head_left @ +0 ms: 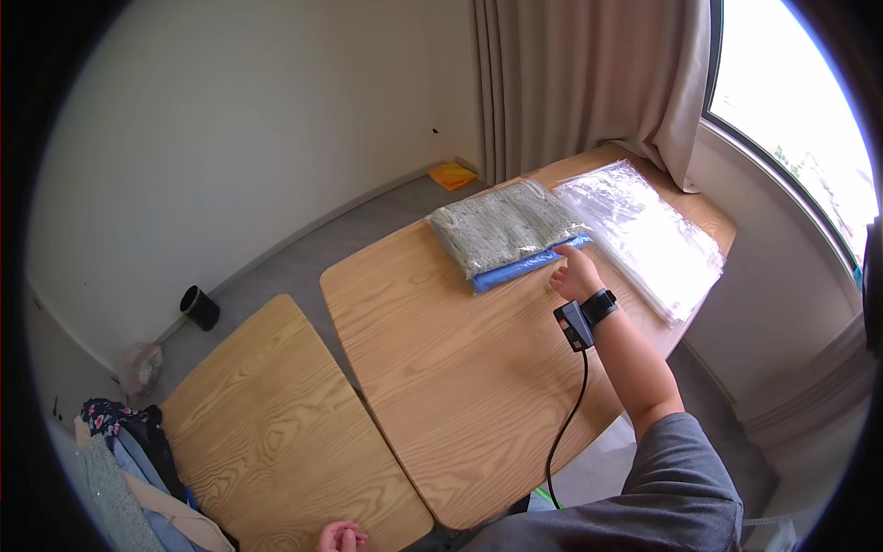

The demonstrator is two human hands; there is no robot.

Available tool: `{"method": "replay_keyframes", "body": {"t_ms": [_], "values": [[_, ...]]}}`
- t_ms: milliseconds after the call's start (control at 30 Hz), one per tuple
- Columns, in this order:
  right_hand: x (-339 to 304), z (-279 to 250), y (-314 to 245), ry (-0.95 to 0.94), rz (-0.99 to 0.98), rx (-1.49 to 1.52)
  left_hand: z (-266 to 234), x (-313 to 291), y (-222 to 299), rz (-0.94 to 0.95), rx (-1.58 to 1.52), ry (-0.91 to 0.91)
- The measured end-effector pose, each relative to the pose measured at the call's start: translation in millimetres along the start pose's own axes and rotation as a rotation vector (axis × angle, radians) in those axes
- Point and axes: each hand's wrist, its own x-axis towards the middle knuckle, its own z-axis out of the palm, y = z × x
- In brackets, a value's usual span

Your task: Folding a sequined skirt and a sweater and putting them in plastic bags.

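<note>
A folded grey knit garment [510,219] in a clear plastic bag lies on the wooden table, on top of a folded blue garment [520,269] that also appears to be bagged. My right hand [577,273] reaches to the near right edge of this pile, thumb and finger closed at its edge; which bag they pinch is hard to tell. Just right of the pile lies a stack of flat clear plastic bags [644,235]. At the lower edge my left hand [341,535] shows only in part, its fingers curled in, with nothing visible in them.
Two wooden tabletops, a larger one [460,368] and a smaller one [294,423], meet at a seam. Clothes [138,488] hang or heap at the lower left. A black bin [200,308] stands by the wall. A cable [572,414] runs from my right wrist device.
</note>
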Motion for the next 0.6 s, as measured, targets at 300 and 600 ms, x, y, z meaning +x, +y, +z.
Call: {"method": "replay_keyframes", "body": {"t_ms": [300,600], "values": [[55,25,27,-0.17,0.039,0.041,24,-19,32,0.024,-0.026,0.153],[102,-43,100,-0.427,-0.129,0.146,-6,-20,34,0.057,-0.192,0.09]]}}
